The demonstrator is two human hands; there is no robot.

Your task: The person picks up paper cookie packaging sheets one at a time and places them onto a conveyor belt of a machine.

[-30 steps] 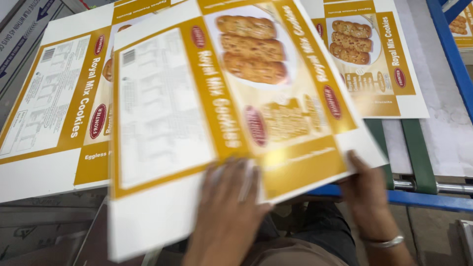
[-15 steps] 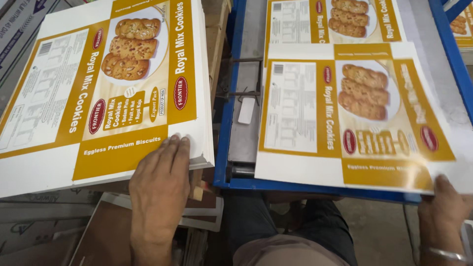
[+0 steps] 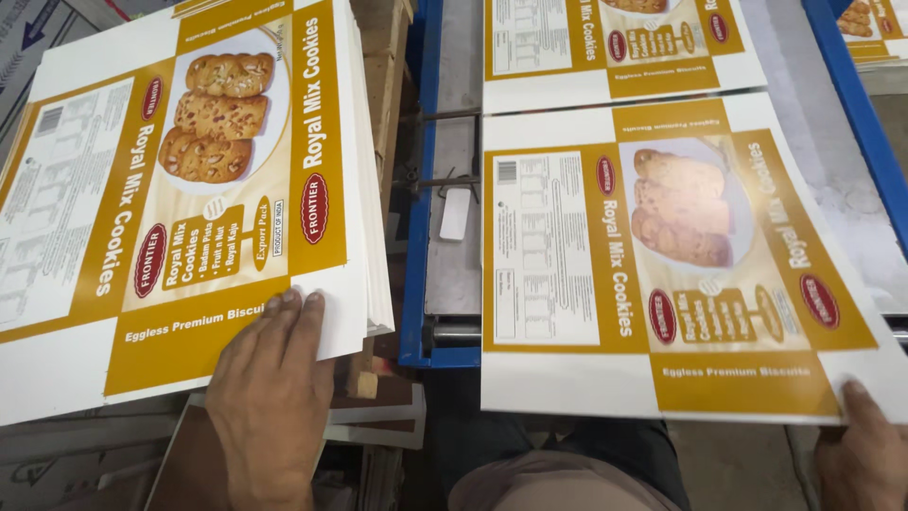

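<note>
Compared with half a second earlier, the printed carton sheet [image 3: 662, 255] on the right lies slightly farther onto the blue-framed machine bed [image 3: 413, 189]. It follows close behind another sheet [image 3: 615, 47] of the same kind at the far side.

The right hand [image 3: 865, 454] sits at the sheet's near right corner, with a fingertip on the white margin. Most of the hand is cut off, so I cannot tell whether it pinches the edge or only pushes it.

The left hand [image 3: 270, 397] remains flat on the near right corner of the stack of sheets [image 3: 180, 208] on the left, fingers together and pressed on the top sheet, not gripping.

Judgement: one sheet is being fed while the next is readied.
</note>
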